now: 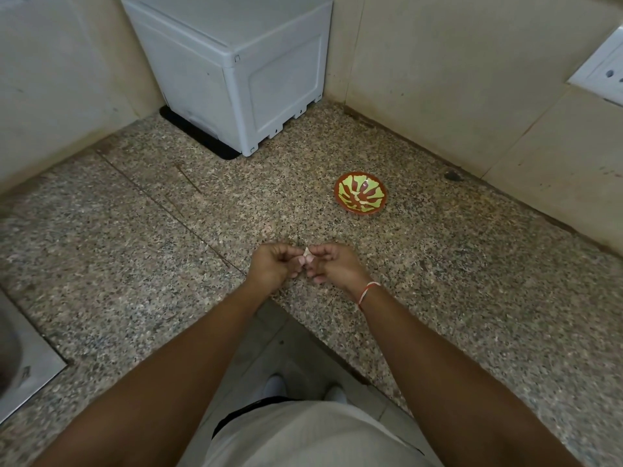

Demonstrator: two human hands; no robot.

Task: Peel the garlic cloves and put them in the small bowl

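Fingertips of left hand and right hand pinch garlic clove.

Surface materials and finishes, kitchen corner

Countertop: speckled granite, polished, low sheen. Small bowl: glossy glazed ceramic, red and yellow-green. Appliance box: smooth matt grey plastic on a black mat. Sink rim: brushed metal. Garlic clove: dry papery skin. Wall tiles: smooth, matt beige.

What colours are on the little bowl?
The small bowl is reddish-brown with yellow-green streaks, seen in the head view.
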